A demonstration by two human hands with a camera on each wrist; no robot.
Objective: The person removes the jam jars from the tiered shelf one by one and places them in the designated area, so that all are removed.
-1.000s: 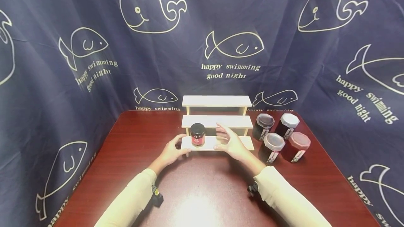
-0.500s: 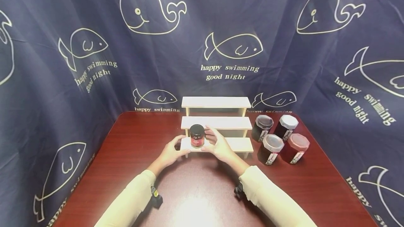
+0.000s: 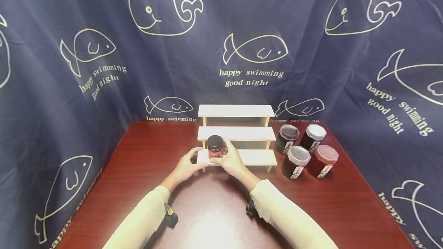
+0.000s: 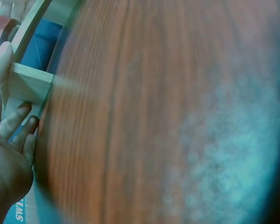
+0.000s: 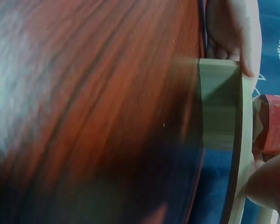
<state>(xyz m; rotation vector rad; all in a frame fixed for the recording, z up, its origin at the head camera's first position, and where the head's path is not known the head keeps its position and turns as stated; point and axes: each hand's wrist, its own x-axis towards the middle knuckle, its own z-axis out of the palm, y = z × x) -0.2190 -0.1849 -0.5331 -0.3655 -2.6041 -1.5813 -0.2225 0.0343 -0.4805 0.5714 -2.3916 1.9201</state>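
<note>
A small jar (image 3: 215,147) with a black lid and red label stands upright at the left part of the lowest step of a pale wooden three-step display shelf (image 3: 256,158). My right hand (image 3: 232,161) grips the jar from the right, thumb in front and fingers partly hidden behind it. In the right wrist view, the right thumb (image 5: 269,183) lies by the red-labelled jar (image 5: 277,123). My left hand (image 3: 185,167) holds the left end of the lowest step, its thumb at the front edge. The left wrist view shows the left hand (image 4: 11,163) beside the shelf's end piece (image 4: 30,84).
Several larger eight-sided jars stand right of the shelf: a dark-lidded one (image 3: 288,138), a white-lidded one (image 3: 313,137), a grey-lidded one (image 3: 297,161) and a reddish one (image 3: 323,160). A blue patterned curtain (image 3: 194,68) hangs behind and beside the red-brown table (image 3: 145,145).
My right hand has moved left along the lowest step and closed on the small jar. The left hand has stayed at the shelf's left end.
</note>
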